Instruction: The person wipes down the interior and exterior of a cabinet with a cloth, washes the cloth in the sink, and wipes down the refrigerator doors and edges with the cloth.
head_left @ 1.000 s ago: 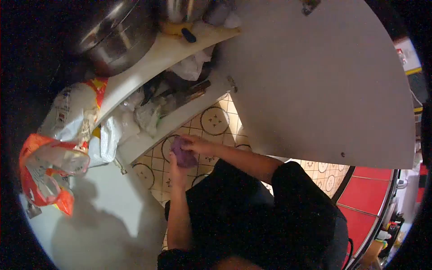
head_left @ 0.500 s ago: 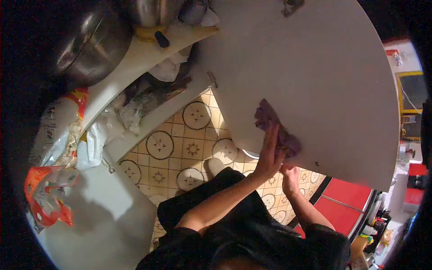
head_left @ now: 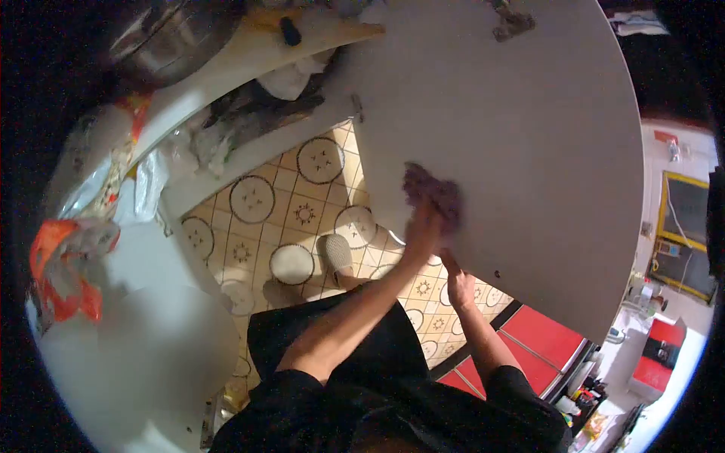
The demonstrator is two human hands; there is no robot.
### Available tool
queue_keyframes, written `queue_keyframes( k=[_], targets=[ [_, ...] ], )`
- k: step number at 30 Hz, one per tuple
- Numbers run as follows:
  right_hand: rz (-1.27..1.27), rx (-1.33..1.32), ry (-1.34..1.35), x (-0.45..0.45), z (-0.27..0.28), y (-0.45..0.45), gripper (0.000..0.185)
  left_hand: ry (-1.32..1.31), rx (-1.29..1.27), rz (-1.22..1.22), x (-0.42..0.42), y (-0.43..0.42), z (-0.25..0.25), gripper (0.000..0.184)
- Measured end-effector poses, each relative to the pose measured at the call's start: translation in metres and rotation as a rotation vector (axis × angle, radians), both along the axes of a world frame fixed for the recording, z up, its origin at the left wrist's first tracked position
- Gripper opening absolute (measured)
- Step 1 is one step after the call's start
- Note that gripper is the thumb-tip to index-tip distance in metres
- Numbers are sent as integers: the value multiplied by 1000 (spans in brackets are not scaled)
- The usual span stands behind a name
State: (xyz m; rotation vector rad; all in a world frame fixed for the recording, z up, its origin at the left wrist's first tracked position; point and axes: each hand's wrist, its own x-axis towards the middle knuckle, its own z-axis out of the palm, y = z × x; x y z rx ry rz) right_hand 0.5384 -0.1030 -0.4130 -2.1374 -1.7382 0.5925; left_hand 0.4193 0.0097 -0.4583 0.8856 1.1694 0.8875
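Note:
A crumpled purple cloth (head_left: 434,194) lies against the inner face of a large pale cabinet door (head_left: 521,151). My left hand (head_left: 425,230) presses the cloth to the door near its lower left part; its fingers are partly hidden by the cloth and blurred. Just to the right and lower, my right hand (head_left: 459,285) is at the door's bottom edge, with a finger pointing up along it and the others curled. Whether the right hand grips the edge is hard to tell.
Inside the open cabinet on the left, a shelf (head_left: 204,83) bears a metal pot (head_left: 170,45). A red and clear plastic bag (head_left: 64,264) hangs by another pale door (head_left: 151,340). A slippered foot (head_left: 337,253) stands on the tiled floor. Red cabinets (head_left: 540,336) are at lower right.
Both hands have gone from holding the cloth together over the floor to the door. Since the middle frame, the left hand and cloth have shifted slightly left, and the view has turned.

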Motion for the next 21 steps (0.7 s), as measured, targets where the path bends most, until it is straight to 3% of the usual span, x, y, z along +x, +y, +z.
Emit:
queue_keyframes(
  k=[2, 3, 6, 8, 10, 13, 14, 15, 16, 17, 18, 19, 20, 21],
  targets=[
    [39, 103, -106, 6, -8, -1, 42, -197, 199, 97, 6, -40, 58, 49],
    [33, 71, -53, 6, 0, 0, 43, -286, 147, 48, 2, -56, 90, 48],
    [-16, -72, 163, -1, 40, 9, 45, -307, 333, -64, -25, -75, 157, 43],
    [-13, -142, 280, -3, 59, 9, 47, -516, 122, -176, -33, -88, 164, 40],
    [-9, -214, 413, -8, 70, 11, 49, -856, -80, -49, -59, -99, 171, 35],
    [-117, -486, 937, -27, 94, 10, 52, -561, -224, 178, -126, -137, 167, 25],
    [-123, -479, 287, 8, 54, 8, 45, -452, -284, 243, -151, -156, 164, 23],
    [-256, -436, 442, 26, 45, -4, 35, -444, -383, 342, -178, -179, 159, 21],
    [-322, -236, 771, 19, 61, -5, 36, -437, -481, 443, -205, -206, 154, 20],
    [-615, -170, 958, 17, 82, 1, 37, -338, -434, 522, -231, -233, 153, 19],
    [-466, -189, 866, 50, 72, -6, 38, -239, -394, 594, -257, -268, 151, 21],
    [-714, -146, 1137, 29, 125, 7, 41, -111, -340, 686, -277, -326, 112, 21],
    [-551, -86, 1237, 40, 135, 4, 45, -140, -439, 795, -299, -363, 110, 22],
    [-391, -84, 1029, 48, 143, 11, 46, -171, -531, 915, -321, -399, 109, 23]
  ],
)
